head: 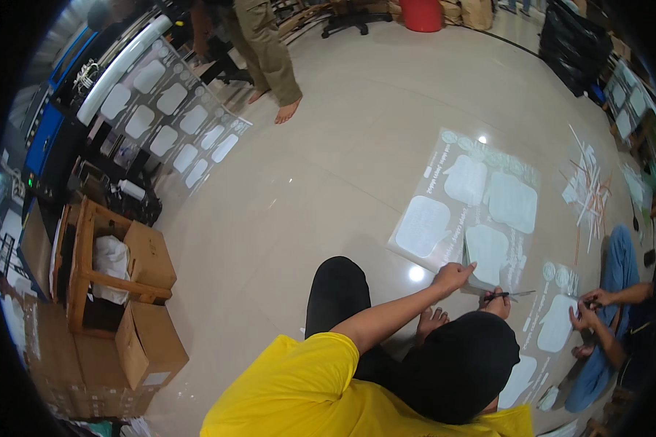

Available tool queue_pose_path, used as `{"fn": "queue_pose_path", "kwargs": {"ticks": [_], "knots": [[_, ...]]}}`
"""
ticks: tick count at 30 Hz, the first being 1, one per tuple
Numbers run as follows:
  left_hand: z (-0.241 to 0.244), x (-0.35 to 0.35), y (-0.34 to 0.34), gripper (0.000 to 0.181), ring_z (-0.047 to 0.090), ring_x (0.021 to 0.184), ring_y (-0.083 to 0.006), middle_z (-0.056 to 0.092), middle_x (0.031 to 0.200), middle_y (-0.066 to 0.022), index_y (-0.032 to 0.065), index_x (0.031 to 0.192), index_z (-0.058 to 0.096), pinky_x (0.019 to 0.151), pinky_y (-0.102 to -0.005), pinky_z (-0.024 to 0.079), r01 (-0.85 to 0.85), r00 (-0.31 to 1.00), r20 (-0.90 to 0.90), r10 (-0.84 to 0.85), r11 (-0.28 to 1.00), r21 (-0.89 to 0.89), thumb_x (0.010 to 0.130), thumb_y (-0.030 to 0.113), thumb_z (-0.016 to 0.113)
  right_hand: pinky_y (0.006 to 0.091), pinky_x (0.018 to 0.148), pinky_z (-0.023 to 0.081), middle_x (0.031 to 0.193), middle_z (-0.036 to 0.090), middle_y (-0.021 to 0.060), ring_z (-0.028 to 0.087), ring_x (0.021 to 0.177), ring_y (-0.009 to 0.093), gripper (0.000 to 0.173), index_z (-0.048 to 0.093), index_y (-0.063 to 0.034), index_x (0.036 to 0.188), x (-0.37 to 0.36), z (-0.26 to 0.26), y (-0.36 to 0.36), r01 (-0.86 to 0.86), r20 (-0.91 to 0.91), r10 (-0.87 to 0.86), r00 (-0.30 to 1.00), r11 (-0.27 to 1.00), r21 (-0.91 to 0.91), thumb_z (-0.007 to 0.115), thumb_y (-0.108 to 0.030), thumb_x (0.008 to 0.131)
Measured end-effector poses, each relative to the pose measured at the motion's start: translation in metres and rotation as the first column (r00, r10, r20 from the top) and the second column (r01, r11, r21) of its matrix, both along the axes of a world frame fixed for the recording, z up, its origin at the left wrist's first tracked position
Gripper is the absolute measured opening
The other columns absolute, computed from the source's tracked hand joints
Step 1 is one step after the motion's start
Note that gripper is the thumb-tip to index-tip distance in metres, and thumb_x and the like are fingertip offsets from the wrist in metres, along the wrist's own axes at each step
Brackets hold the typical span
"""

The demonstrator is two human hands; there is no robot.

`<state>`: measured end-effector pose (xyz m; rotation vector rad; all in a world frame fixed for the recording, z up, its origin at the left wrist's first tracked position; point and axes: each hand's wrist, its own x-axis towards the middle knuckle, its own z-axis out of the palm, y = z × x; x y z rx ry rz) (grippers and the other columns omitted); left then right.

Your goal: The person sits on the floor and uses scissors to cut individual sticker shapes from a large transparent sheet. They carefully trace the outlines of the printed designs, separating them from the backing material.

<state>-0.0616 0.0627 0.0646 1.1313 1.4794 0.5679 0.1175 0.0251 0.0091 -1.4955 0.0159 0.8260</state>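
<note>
On the tiled floor before me lies a clear plastic sheet (457, 216) printed with white speech-bubble shapes, round emblems and lettering. My left hand (452, 277) pinches its near edge between thumb and finger, beside a printed bubble (486, 254). A pair of scissors (519, 294) with dark handles is in my right hand (497, 305), just below that edge. Their blades point right and look slightly apart, without visible sheet between them. My bent knee hides part of the right forearm.
At right, a co-worker's hands (593, 308) hold scissors at another printed sheet (556, 325). Trimmed strips (587, 188) are heaped beyond. A wide-format printer (123, 68) with a hanging printed sheet (169, 109) is at left, near a standing person (268, 52). Cardboard boxes (152, 341) stand below.
</note>
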Motion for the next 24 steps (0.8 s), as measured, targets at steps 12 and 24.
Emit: {"fn": "queue_pose_path", "kwargs": {"ticks": [12, 24], "knots": [[-0.033, -0.182, 0.076, 0.094, 0.052, 0.126, -0.041, 0.054, 0.135, -0.0236, -0.001, 0.136, 0.043, 0.102, -0.0541, 0.045, -0.347, 0.677, -0.633, 0.375, 0.921, 0.175, 0.07, 0.054, 0.083, 0.0342, 0.047, 0.054, 0.086, 0.063, 0.0142, 0.064, 0.057, 0.023, 0.046, 0.048, 0.0009, 0.123, -0.019, 0.023, -0.012, 0.08, 0.028, -0.078, 0.997, 0.993, -0.086, 0.072, 0.001, 0.084], [-0.072, -0.231, 0.101, 0.041, 0.065, 0.099, -0.0347, 0.065, 0.112, -0.0242, -0.0046, 0.104, 0.06, 0.088, -0.0424, 0.052, -0.189, 0.857, -0.441, 0.266, 0.959, 0.211, 0.085, 0.028, 0.075, 0.0284, 0.044, 0.051, 0.077, 0.066, 0.0119, 0.065, 0.055, 0.019, 0.044, 0.051, 0.0003, 0.117, -0.053, 0.042, -0.013, 0.052, 0.011, -0.051, 0.999, 0.992, -0.118, 0.075, -0.003, 0.08]]}}
